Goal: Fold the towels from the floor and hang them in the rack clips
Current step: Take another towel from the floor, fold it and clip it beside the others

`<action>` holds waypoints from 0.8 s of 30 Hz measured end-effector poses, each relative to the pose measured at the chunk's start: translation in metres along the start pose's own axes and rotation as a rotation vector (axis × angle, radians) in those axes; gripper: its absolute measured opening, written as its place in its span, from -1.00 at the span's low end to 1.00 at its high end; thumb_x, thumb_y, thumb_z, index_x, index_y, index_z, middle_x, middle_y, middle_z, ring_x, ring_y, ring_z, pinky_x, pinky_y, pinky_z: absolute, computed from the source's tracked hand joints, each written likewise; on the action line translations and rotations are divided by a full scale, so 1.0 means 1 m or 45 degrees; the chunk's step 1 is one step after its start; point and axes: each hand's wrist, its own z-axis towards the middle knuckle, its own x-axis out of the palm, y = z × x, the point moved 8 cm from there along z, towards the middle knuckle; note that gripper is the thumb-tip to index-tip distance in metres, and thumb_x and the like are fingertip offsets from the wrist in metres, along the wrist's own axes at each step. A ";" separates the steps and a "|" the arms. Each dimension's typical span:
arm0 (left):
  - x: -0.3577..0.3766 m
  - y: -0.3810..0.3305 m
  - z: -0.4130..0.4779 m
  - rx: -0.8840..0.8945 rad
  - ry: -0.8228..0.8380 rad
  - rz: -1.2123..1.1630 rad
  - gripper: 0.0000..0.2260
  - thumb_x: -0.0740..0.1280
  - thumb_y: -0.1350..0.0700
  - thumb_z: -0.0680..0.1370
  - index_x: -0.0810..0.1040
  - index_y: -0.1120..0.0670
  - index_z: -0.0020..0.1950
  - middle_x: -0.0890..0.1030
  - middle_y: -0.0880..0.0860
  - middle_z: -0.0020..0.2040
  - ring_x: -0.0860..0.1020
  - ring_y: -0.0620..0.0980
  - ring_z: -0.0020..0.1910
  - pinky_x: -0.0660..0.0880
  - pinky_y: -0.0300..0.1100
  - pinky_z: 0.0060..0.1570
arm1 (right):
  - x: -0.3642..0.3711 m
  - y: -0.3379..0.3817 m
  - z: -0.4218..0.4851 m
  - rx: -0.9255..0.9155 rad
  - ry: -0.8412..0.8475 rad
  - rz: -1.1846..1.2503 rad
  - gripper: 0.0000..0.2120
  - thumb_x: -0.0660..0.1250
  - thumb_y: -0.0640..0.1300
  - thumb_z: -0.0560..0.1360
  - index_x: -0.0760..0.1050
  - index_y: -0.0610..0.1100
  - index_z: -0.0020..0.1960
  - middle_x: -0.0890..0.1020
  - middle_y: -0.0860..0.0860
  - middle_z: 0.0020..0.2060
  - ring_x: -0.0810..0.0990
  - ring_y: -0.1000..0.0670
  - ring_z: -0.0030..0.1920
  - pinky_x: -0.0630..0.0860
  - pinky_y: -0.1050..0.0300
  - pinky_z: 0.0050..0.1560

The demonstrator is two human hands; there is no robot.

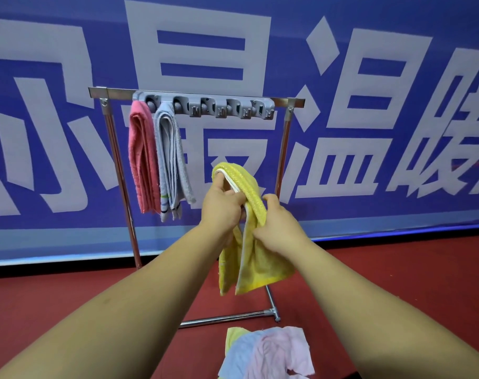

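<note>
Yellow towel [256, 258] folded over on itself and held in both hands, off the floor, in front of the rack; its long axis runs about vertical; the fold crest humps just above the left hand [222, 207] and the loose ends hang well below both sets of fingers; left fingers curl round the doubled band right under the crest, thumb up against it; right hand [278, 224] pinches the outer layer a little lower, on the right-hand side, fingers closed on the cloth; both hands touch the towel and sit close together.

Clip strip [205, 105] lies above the fingers and further away; pink towel [141, 157] and grey towel [170, 160] hang at its left end, up and left of the left fingers; a free clip [209, 105] sits almost straight above the crest, a touch left; judged the likely target; the crest points up toward it already, so the move looks like a lift of the crest up and forward into the jaws; left hand is nearer the crest and the clip, so it probably leads; right hand steadies the hanging part.

Floor pile [265, 351] of pale towels lies below the fingers, near the person, not yet folded.
</note>
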 end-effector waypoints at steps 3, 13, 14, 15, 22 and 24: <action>-0.009 -0.001 0.006 -0.001 -0.133 -0.024 -0.49 0.33 0.33 0.60 0.40 -0.03 0.50 0.68 0.24 -0.05 0.73 0.29 -0.02 0.71 0.29 -0.04 | 0.002 -0.025 -0.002 0.069 -0.048 -0.112 -0.49 0.35 -0.28 0.54 0.35 -0.07 0.45 0.61 -0.10 0.17 0.62 -0.18 0.09 0.55 -0.02 -0.06; -0.003 -0.002 0.013 -0.140 -0.311 -0.602 -0.37 0.36 0.23 0.62 0.23 -0.06 0.64 0.63 0.02 -0.17 0.62 0.03 -0.23 0.67 -0.05 -0.11 | -0.009 -0.041 -0.024 -0.028 -0.394 -0.433 -0.74 0.25 -0.33 0.60 0.30 -0.08 0.20 0.46 -0.06 0.03 0.56 -0.22 -0.22 0.39 -0.03 -0.30; -0.002 -0.002 0.014 -0.137 -0.306 -0.583 -0.30 0.38 0.28 0.60 0.19 -0.08 0.67 0.64 0.04 -0.12 0.61 0.01 -0.26 0.65 -0.07 -0.16 | -0.003 -0.039 -0.026 -0.057 -0.388 -0.508 -0.76 0.23 -0.32 0.61 0.27 -0.09 0.18 0.46 -0.07 0.03 0.61 -0.24 -0.20 0.38 -0.03 -0.31; -0.001 -0.002 0.014 -0.128 -0.296 -0.546 -0.24 0.37 0.35 0.58 0.16 -0.08 0.68 0.61 0.06 -0.08 0.56 -0.01 -0.30 0.60 -0.10 -0.24 | 0.006 -0.040 -0.026 -0.086 -0.333 -0.555 -0.78 0.21 -0.32 0.62 0.25 -0.09 0.16 0.49 -0.08 0.02 0.66 -0.26 -0.15 0.40 -0.04 -0.31; 0.002 -0.019 0.020 -0.089 -0.054 -0.301 -0.60 0.23 0.48 0.57 0.38 0.02 0.22 0.43 0.13 -0.10 0.47 0.02 -0.28 0.45 -0.14 -0.38 | 0.064 -0.095 -0.035 0.221 0.723 -0.057 -0.84 0.40 -0.32 0.51 0.58 -0.09 -0.18 0.65 -0.10 -0.32 0.74 -0.21 -0.19 0.56 0.10 -0.28; 0.003 -0.023 0.020 -0.099 0.055 -0.303 -0.61 0.23 0.45 0.59 0.44 0.00 0.23 0.49 0.13 -0.02 0.53 0.10 -0.11 0.50 -0.09 -0.27 | 0.032 -0.104 -0.015 0.322 0.402 0.172 -0.81 0.34 -0.31 0.52 0.57 -0.10 -0.22 0.61 -0.06 -0.41 0.60 -0.09 -0.37 0.49 0.10 -0.31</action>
